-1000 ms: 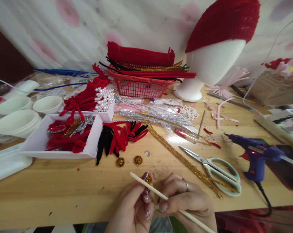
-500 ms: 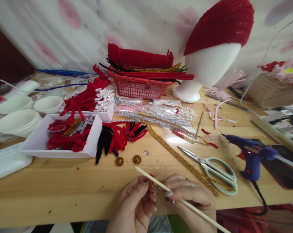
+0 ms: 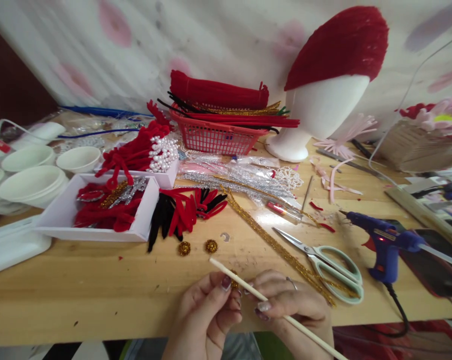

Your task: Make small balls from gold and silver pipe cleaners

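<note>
We hold a thin wooden stick (image 3: 278, 314) at the near edge of the bench (image 3: 98, 290), left of the scissors (image 3: 323, 265). Our right hand (image 3: 293, 310) pinches its middle; its long axis runs from upper left to lower right. Our left hand (image 3: 207, 315) closes its fingers on a gold tinsel bit (image 3: 234, 284) touching the stick, mostly hidden by fingertips.

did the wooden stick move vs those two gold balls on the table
Barely. The wooden stick, pinched in the left hand and right hand, shifted its tip slightly right of the two gold balls; most apparent motion is the camera's.
</note>
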`<act>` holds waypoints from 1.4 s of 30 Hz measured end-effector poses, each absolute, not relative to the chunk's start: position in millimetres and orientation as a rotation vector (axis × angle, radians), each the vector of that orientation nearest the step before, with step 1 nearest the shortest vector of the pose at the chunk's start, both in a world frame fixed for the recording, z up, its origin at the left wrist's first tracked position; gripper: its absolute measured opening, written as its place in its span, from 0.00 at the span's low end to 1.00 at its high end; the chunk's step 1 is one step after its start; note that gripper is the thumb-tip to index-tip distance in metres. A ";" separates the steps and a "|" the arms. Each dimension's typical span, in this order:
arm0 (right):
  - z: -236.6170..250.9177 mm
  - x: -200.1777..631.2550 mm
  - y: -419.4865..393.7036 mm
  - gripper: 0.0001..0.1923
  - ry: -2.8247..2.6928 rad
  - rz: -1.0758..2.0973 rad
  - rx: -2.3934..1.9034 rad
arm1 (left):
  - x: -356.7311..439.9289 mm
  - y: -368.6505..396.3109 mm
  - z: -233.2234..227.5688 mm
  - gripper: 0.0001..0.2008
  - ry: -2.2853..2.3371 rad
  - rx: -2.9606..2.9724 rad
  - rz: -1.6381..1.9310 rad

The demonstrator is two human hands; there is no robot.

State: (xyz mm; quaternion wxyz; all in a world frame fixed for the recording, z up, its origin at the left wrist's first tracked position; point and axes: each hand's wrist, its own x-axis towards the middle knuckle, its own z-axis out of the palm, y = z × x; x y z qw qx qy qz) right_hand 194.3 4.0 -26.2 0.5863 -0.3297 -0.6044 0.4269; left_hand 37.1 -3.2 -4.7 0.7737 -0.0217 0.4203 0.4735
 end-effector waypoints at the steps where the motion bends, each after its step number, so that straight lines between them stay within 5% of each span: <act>1: -28.9 194.7 4.0 0.06 -1.422 0.985 -0.753 | 36.8 -2.7 -4.5 0.12 0.911 -0.045 1.026; 23: -33.2 195.7 -6.2 0.09 -1.049 1.014 -0.890 | 38.9 -3.6 -3.1 0.19 0.998 0.148 0.979; 30: -35.4 193.9 -4.7 0.17 -1.010 1.202 -0.775 | 38.8 -2.7 -2.3 0.14 1.083 0.318 0.923; 42: -33.7 195.3 -6.7 0.15 -1.091 1.149 -0.801 | 45.5 -0.4 -0.4 0.12 1.120 0.278 1.057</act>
